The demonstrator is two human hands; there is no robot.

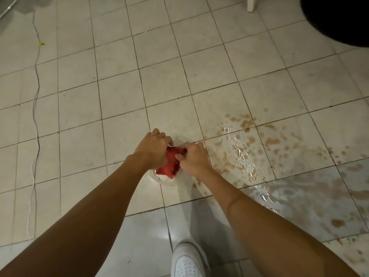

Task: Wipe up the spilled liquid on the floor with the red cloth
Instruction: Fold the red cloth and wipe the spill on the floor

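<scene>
At the centre of the frame, the left hand (154, 148) and right hand (192, 157) both clenched the bunched red cloth (171, 163) over a clear bowl (168, 181) on the tiled floor (119, 86); its contents could not be made out. Brownish spilled liquid (259, 152) spread to the right.
</scene>
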